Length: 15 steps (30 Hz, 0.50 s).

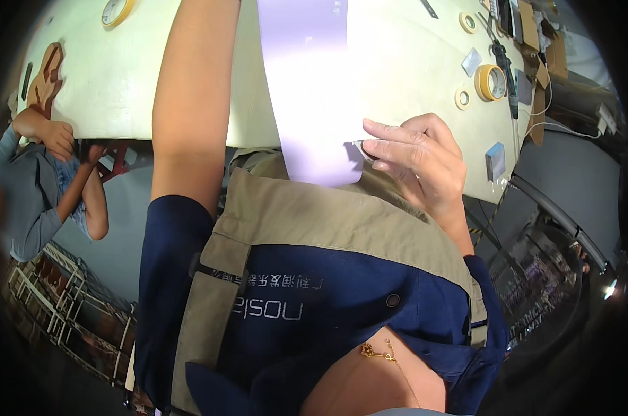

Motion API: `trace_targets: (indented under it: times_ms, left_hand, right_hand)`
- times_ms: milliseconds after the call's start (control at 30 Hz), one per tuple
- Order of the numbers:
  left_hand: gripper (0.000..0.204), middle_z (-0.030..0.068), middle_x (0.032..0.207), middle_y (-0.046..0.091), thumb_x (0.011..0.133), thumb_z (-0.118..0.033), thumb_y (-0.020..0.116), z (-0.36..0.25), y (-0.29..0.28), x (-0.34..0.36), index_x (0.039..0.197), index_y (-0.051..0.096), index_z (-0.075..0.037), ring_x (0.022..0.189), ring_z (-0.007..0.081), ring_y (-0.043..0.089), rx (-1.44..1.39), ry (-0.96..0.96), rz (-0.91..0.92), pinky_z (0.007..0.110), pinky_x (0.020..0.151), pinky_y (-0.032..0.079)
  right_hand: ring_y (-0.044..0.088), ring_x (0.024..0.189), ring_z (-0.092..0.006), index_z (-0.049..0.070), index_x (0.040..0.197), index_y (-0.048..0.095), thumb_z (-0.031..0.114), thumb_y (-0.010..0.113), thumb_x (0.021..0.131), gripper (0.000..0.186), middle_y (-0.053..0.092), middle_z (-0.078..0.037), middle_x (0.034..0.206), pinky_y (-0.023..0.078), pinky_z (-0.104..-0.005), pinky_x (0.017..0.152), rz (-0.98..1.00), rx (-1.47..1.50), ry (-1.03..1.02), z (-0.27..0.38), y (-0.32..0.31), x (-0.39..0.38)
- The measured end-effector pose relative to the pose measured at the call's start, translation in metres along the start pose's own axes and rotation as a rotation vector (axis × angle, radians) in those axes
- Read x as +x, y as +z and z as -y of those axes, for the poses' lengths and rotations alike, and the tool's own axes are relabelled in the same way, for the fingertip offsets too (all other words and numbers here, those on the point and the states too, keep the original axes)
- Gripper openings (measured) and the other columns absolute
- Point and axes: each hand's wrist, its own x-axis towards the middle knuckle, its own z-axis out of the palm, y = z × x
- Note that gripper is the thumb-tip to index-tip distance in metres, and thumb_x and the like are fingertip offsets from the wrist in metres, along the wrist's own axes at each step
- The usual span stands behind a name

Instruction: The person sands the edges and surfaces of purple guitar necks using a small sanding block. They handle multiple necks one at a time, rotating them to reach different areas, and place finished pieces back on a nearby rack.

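Observation:
A long, smooth lilac piece (314, 90) with a rounded near end reaches from the top edge of the view down to my apron; glare washes out much of its face. My right hand (425, 156) is beside its near right edge, fingers bent and pinched together. Between those fingertips sits a small thin thing (360, 146), partly pale and partly dark, too small to name. A shadow of the fingertips falls on the lilac surface. My left forearm (193, 97) stretches up past the left side of the piece, and the hand itself lies beyond the top edge.
Rolls of yellow tape (491, 82) and a small blue block (495, 162) lie on the pale table (397, 69) at right. Cardboard boxes and a cable stand beyond. At far left, another person's hand (54, 137) is by a wooden guitar body (48, 80).

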Motion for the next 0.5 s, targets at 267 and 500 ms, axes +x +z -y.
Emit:
trace_targets:
  times_ms: [267, 500]
  left_hand:
    - [0.060, -0.0006, 0.065, 0.047, 0.095, -0.063, 0.041, -0.006, -0.005, -0.011, 0.085, 0.058, -0.007, 0.060, 0.0103, 0.042, 0.190, -0.028, -0.066, 0.027, 0.056, 0.037]
    - [0.065, 0.0005, 0.066, 0.050, 0.093, -0.067, 0.041, -0.015, -0.001, -0.015, 0.085, 0.060, -0.005, 0.061, 0.0110, 0.044, 0.180, -0.022, -0.077, 0.027, 0.056, 0.038]
  right_hand:
    - [0.050, 0.064, -0.0158, 0.009, 0.090, 0.074, 0.010, 0.080, 0.059, 0.032, 0.073, -0.004, 0.097, 0.041, -0.0243, 0.057, -0.057, -0.047, -0.053, -0.006, 0.012, -0.001]
    - [0.050, 0.063, -0.0150, 0.010, 0.086, 0.074, 0.012, 0.080, 0.059, 0.028, 0.073, -0.004, 0.095, 0.038, -0.0244, 0.055, -0.068, -0.109, -0.071, -0.006, 0.013, -0.001]
